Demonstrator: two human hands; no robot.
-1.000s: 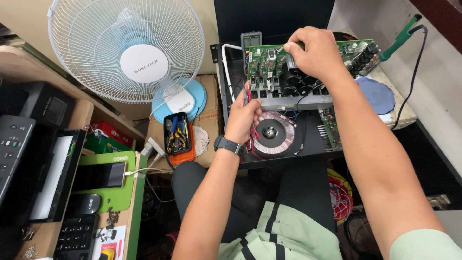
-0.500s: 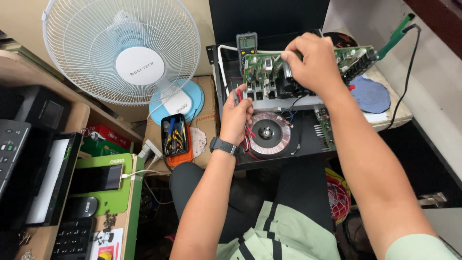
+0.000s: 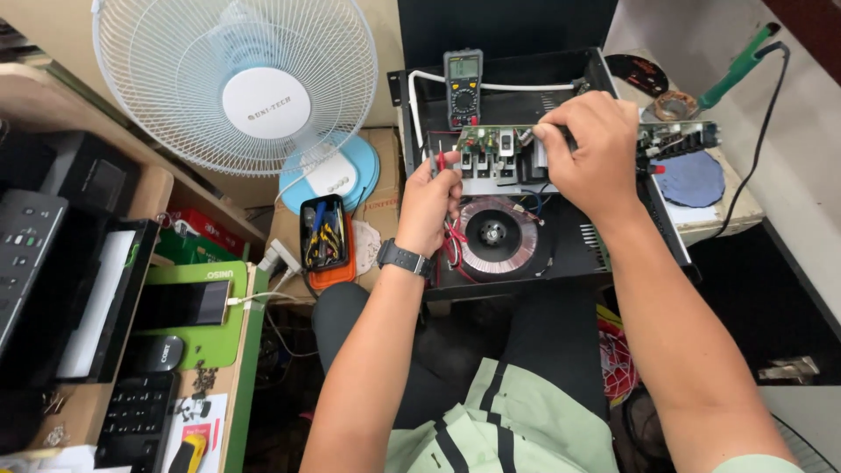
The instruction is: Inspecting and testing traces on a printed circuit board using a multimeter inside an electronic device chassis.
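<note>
Item, nearest: an orange-edged tool tray (image 3: pixel 326 236) on a carton, holding pliers and cutters with yellow-and-blue handles, beside the black open chassis (image 3: pixel 561 254) on the person's lap, which holds a round toroidal transformer (image 3: pixel 492 233), red wiring and, at its far wall, a multimeter (image 3: pixel 462 86).

Item, beyond: the green circuit board (image 3: pixel 499 144) stands tilted over the chassis; the left hand (image 3: pixel 429 203) has fingers pinched on a red probe at its lower edge, and the right hand (image 3: pixel 589 149) is clamped on its top edge.

Risk, judged: the probe could slip and bridge neighbouring contacts, or the board could tip against the metal case if the grip loosens.
</note>
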